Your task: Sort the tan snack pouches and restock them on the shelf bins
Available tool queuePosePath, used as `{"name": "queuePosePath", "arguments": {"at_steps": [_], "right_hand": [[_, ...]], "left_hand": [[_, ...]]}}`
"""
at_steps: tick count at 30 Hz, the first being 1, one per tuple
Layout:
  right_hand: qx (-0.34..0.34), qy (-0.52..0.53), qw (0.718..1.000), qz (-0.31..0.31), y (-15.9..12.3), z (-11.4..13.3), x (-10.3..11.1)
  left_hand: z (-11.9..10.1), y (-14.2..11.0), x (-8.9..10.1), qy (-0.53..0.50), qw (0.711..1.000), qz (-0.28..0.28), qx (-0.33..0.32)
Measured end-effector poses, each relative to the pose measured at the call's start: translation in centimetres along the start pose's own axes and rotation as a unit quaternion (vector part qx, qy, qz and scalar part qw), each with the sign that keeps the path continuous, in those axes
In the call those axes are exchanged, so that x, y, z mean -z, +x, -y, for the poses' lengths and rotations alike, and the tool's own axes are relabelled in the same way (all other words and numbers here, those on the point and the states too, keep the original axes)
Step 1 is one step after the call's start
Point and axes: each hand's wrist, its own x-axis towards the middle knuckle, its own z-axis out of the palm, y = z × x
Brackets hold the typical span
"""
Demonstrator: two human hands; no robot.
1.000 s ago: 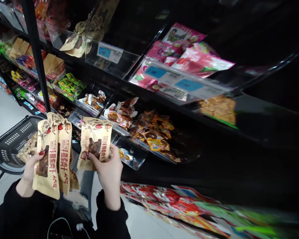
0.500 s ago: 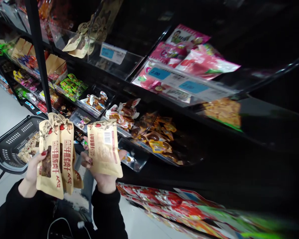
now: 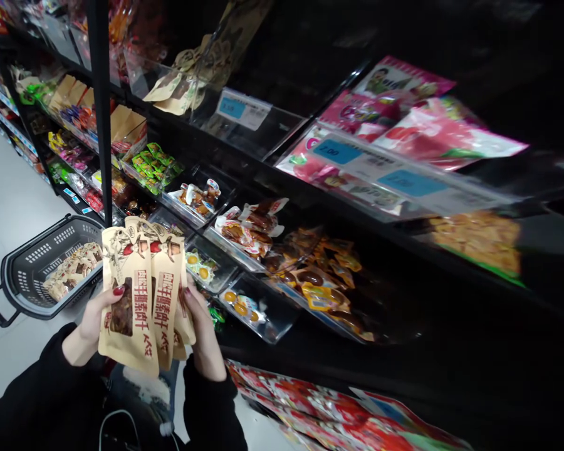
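Both hands hold a fanned stack of tan snack packets [image 3: 143,294] with red lettering and a clear window showing dark pieces. My left hand [image 3: 93,322] grips the stack's left edge, thumb with red nail on the front packet. My right hand [image 3: 202,332] is closed on the stack's right side from behind. The stack is in front of a black store shelf, low in the view. A black shopping basket [image 3: 26,279] to the left holds more of the same tan packets [image 3: 70,269].
Black shelves carry clear bins of small wrapped snacks [image 3: 249,225], green packets [image 3: 157,166], pink bags [image 3: 404,125] and blue price tags [image 3: 338,151]. A black upright post [image 3: 101,106] stands just left of the stack. Red packages [image 3: 319,401] lie on the lowest shelf. White floor lies at left.
My right hand has brought its single packet over to the left hand's stack; both hands now hold one bundle. The view has shifted rightward and slightly down.
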Motion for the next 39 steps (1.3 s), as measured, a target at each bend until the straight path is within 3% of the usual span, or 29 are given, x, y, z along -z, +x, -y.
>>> {"name": "queuePosePath", "arguments": {"at_steps": [4,6,9,11,15,21,23,25,27,30,33,34,36,39], "right_hand": [[0.147,-0.105,0.978,-0.099,-0.8,3.2,0.8],[0.193,-0.176,0.962,-0.084,-1.8,4.6,0.3],[0.143,-0.299,0.943,-0.031,-3.0,5.8,-1.3],[0.085,-0.319,0.944,-0.027,-3.2,5.8,-2.1],[0.048,-0.243,0.968,-0.026,-3.0,5.4,-2.3],[0.005,-0.146,0.983,-0.114,-2.6,5.1,-1.2],[-0.030,-0.062,0.991,-0.118,-2.2,4.6,-0.7],[-0.086,0.117,0.986,-0.085,-1.6,3.7,-0.1],[-0.140,0.285,0.948,-0.024,-1.2,2.7,0.6],[-0.190,0.473,0.859,0.049,-0.7,1.5,1.2],[-0.197,0.613,0.763,0.059,-0.6,0.9,0.9],[-0.195,0.621,0.757,0.051,-0.5,0.8,0.8],[-0.192,0.570,0.798,0.022,-0.4,0.8,0.4],[-0.162,0.310,0.933,-0.086,-0.2,0.7,0.2]], "left_hand": [[0.1,-0.1,-0.1,0.021,0.999,0.031,-0.022],[0.2,0.0,-0.4,0.046,0.996,0.050,-0.058],[0.5,0.1,-0.5,0.082,0.987,0.057,-0.122],[0.8,0.2,-0.3,0.097,0.983,0.050,-0.147],[1.1,0.5,0.7,0.106,0.977,0.041,-0.178],[0.4,1.2,1.1,0.193,0.955,-0.025,-0.222],[0.1,1.3,1.1,0.219,0.946,-0.032,-0.236],[-0.2,1.4,1.2,0.225,0.941,-0.039,-0.249],[-0.4,1.3,1.5,0.210,0.942,-0.057,-0.257],[-0.8,1.2,1.7,0.168,0.953,-0.085,-0.239],[-1.0,1.0,1.8,0.148,0.956,-0.109,-0.227],[-1.0,0.9,1.8,0.149,0.955,-0.113,-0.228],[-0.9,0.9,1.9,0.158,0.952,-0.113,-0.236],[-0.9,0.8,2.0,0.168,0.950,-0.106,-0.242]]}}
